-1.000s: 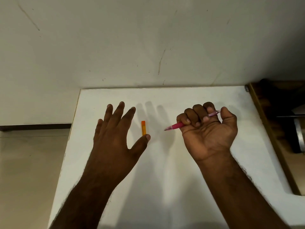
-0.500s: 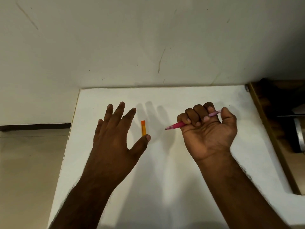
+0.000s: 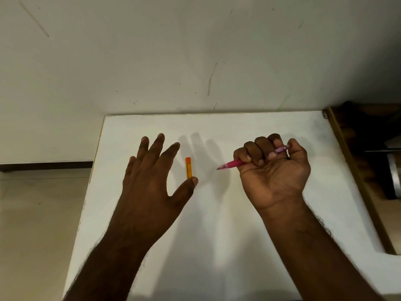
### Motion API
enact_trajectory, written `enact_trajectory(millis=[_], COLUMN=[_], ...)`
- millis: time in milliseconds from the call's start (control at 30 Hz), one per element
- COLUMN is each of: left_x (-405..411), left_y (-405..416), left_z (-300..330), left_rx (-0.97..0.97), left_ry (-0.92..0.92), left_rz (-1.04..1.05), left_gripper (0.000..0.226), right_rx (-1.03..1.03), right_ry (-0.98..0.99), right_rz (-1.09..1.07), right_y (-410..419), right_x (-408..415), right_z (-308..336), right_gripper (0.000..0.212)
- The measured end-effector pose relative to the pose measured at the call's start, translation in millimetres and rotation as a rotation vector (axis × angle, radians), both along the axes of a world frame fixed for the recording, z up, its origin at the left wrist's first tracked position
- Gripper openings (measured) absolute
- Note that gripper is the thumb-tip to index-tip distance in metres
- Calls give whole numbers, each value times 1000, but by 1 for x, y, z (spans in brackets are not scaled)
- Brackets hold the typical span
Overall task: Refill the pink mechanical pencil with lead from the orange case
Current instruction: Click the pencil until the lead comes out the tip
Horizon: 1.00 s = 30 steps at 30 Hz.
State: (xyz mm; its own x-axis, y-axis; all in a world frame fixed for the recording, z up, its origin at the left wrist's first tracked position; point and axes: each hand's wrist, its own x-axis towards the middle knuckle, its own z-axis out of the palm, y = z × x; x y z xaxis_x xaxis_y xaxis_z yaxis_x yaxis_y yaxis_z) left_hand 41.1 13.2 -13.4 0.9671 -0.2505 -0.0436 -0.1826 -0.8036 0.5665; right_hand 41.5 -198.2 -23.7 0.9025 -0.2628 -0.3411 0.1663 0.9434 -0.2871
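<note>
The pink mechanical pencil (image 3: 233, 164) lies across my right hand (image 3: 273, 172), whose fingers are curled round it. Its tip points left and its cap end sticks out by my thumb. The small orange lead case (image 3: 188, 167) lies flat on the white table (image 3: 217, 131), lengthwise away from me. My left hand (image 3: 152, 177) hovers just left of the case, palm down, fingers straight and spread. Its thumb tip is at the case's near end; whether it touches the case I cannot tell.
The table butts against a white wall at the back. A tiled floor (image 3: 39, 213) lies beyond the table's left edge. To the right stands a dark wooden unit (image 3: 368, 159) with a metal object (image 3: 393, 174) on it.
</note>
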Motion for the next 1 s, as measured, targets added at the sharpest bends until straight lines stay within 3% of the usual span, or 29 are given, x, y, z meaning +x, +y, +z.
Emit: enact_trajectory(millis=[1000], left_x=[0], left_y=[2], left_z=[-2], left_rx=[3], left_ry=[8], left_rz=[-6], left_gripper=[76], right_rx=[-31], right_ry=[15], right_rz=[26], right_y=[0], right_x=[1], right_z=[-1], right_gripper=[40])
